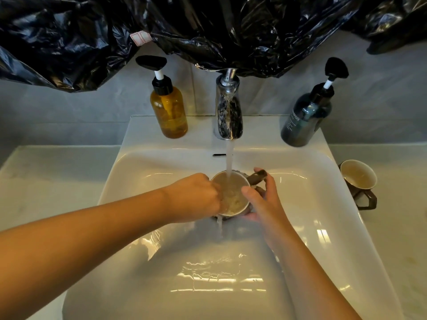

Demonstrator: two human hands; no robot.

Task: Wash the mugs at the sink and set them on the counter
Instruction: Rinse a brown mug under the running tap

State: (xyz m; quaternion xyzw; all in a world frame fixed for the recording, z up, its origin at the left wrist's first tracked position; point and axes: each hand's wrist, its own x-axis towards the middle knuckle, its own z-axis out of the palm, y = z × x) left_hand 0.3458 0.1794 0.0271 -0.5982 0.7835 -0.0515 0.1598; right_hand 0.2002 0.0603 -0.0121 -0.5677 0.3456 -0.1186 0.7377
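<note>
While water (229,158) ran from the tap (228,112), the head view showed the mug (235,200) straight under the stream, in the middle of the sink (161,162) and lifted off its floor. It stood mouth up, with its axis close to upright. It was brim-full and water spilled over its near edge. Its handle (257,176) pointed to the far right.

The two hands met at the mug, one on each side. The right hand (265,199) clasped it from the right, thumb laid across the rim and fingers wrapped round the outer wall below the handle. The left hand (196,197) came from the left with its fingers curled over the rim and down into the water. Whether they pinched the wall or only rubbed the inside could not be told.

A second mug (358,176) sat on the counter (397,227) just beside the sink's right rim, with its handle toward the near edge. That counter lay to the right of the hands, so the right hand, the nearer one and the one with the firm hold, seemed best placed to carry the mug there. It would probably need emptying first.
</note>
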